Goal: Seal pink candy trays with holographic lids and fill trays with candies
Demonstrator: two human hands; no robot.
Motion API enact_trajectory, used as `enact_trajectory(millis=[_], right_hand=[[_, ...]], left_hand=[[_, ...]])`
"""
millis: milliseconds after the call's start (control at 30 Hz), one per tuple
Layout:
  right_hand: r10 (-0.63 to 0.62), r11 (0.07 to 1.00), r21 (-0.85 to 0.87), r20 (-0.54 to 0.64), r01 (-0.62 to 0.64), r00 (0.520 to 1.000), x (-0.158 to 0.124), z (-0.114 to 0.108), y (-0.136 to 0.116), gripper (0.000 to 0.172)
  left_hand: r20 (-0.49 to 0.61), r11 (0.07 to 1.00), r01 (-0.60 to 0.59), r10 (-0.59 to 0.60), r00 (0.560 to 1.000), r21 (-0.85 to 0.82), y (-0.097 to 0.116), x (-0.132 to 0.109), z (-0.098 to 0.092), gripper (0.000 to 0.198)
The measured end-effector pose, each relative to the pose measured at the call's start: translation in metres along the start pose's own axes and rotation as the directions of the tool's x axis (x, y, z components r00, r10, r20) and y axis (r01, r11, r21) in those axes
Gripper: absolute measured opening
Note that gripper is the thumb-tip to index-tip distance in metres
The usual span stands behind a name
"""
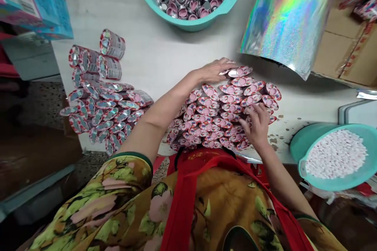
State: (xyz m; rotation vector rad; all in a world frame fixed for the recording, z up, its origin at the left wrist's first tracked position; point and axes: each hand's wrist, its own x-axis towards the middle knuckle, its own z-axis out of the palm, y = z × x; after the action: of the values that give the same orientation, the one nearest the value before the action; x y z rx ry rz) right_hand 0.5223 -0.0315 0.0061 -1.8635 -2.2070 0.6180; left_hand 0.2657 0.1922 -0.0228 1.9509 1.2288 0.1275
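Note:
Many small red-and-white printed foil pouches [207,102] stand packed together near the table's front edge, mouths up, each showing a round pink piece in its opening. At the far edge of this group, my left hand [216,70] curls its fingers round a pouch, part of which they hide. Over the right side of the group is my right hand [257,125], fingers apart and slightly bent, touching the pouch tops. Whether its fingertips press on one pouch is hard to see. Another group of pouches [110,104] with shiny closed-looking tops stands to the left of my left forearm.
A teal basin [188,25] of small round metal-and-pink tins is at the back. Holographic film [290,19] lies at the back right beside a cardboard box [338,43]. A teal bucket [303,153] of small white pieces stands right. Blue boxes [53,4] are far left.

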Motion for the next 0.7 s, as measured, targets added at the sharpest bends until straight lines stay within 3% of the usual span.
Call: enact_trajectory(millis=[67, 100, 167, 233, 300, 367, 433, 500, 567, 700], right_hand=[[0.0, 1.0, 0.018, 0.03, -0.001, 1.0, -0.041, 0.009, -0.018, 0.06], [-0.001, 1.0, 0.022, 0.041, 0.0, 0.999, -0.06, 0.013, -0.025, 0.062], [-0.014, 1.0, 0.015, 0.066, 0.013, 0.998, -0.091, 0.019, -0.037, 0.065], [-0.055, 0.999, 0.003, 0.099, 0.054, 0.994, -0.107, 0.025, -0.048, 0.067], [-0.128, 0.992, -0.003, 0.141, 0.129, 0.982, -0.108, 0.031, -0.062, 0.068], [-0.221, 0.974, -0.01, 0.2, 0.227, 0.955, -0.099, 0.038, -0.08, 0.071], [-0.296, 0.949, -0.03, 0.269, 0.315, 0.917, -0.086, 0.049, -0.099, 0.077], [-0.326, 0.928, -0.068, 0.33, 0.367, 0.886, -0.075, 0.062, -0.115, 0.082], [-0.323, 0.915, -0.112, 0.374, 0.388, 0.869, -0.068, 0.074, -0.122, 0.079], [-0.289, 0.906, -0.19, 0.373, 0.378, 0.881, -0.067, 0.088, -0.111, 0.067]], left_hand=[[0.107, 0.994, -0.109, 0.111, 0.988, -0.024, -0.001, -0.023, -0.01, 0.063], [0.1, 0.992, -0.123, 0.125, 0.987, -0.022, -0.002, -0.041, -0.015, 0.065], [-0.044, 0.999, -0.039, 0.039, 0.998, 0.01, -0.007, -0.096, -0.018, 0.068], [-0.242, 0.99, 0.137, -0.124, 0.962, 0.037, -0.015, -0.174, -0.005, 0.075], [-0.365, 0.964, 0.261, -0.227, 0.903, 0.045, -0.025, -0.263, 0.029, 0.09], [-0.387, 0.959, 0.28, -0.241, 0.89, 0.047, -0.032, -0.343, 0.076, 0.101], [-0.366, 0.957, 0.291, -0.264, 0.893, 0.019, -0.036, -0.393, 0.125, 0.102], [-0.344, 0.938, 0.345, -0.329, 0.88, -0.016, -0.039, -0.408, 0.161, 0.106], [-0.332, 0.929, 0.367, -0.361, 0.872, -0.044, -0.043, -0.397, 0.178, 0.111], [-0.282, 0.959, 0.28, -0.279, 0.918, -0.037, -0.046, -0.359, 0.175, 0.108]])
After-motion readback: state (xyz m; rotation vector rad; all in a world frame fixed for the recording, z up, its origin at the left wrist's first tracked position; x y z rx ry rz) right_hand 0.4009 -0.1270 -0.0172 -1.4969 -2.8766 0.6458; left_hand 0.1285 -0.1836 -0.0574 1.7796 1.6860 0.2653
